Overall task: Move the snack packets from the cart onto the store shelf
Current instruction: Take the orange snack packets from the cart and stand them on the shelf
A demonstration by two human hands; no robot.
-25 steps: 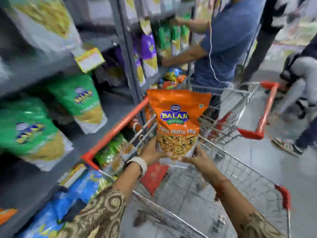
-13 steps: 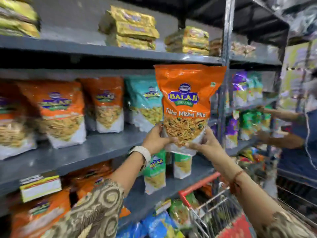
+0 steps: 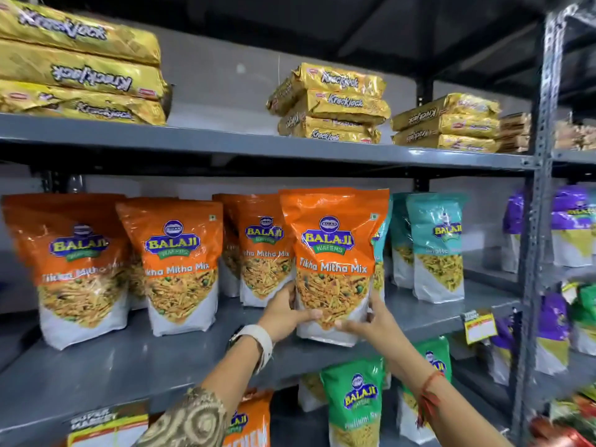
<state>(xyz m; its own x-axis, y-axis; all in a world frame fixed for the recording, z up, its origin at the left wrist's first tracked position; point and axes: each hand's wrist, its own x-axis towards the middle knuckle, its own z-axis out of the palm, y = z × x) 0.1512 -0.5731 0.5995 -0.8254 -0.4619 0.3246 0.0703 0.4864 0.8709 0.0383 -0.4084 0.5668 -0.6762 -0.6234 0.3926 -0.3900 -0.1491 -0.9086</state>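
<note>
An orange Balaji Tikha Mitha Mix packet (image 3: 333,253) stands upright at the front of the grey middle shelf (image 3: 135,359). My left hand (image 3: 285,312) grips its lower left side and my right hand (image 3: 371,321) grips its lower right corner. Its base is at the shelf's front edge; I cannot tell whether it rests on the shelf. Three matching orange packets (image 3: 180,262) stand in a row to its left. Behind it to the right stand teal packets (image 3: 435,243). The cart is out of view except for a blurred red and green edge at the bottom right.
Gold Krackjack packs (image 3: 332,104) are stacked on the shelf above. Green packets (image 3: 356,401) stand on the shelf below. A grey steel upright (image 3: 535,221) divides this bay from purple packets (image 3: 571,221) on the right. A yellow price tag (image 3: 479,325) hangs off the shelf edge.
The orange packet has travelled from above the cart up to the middle shelf, both hands still on it. My view has swung from the cart to face the shelf.
</note>
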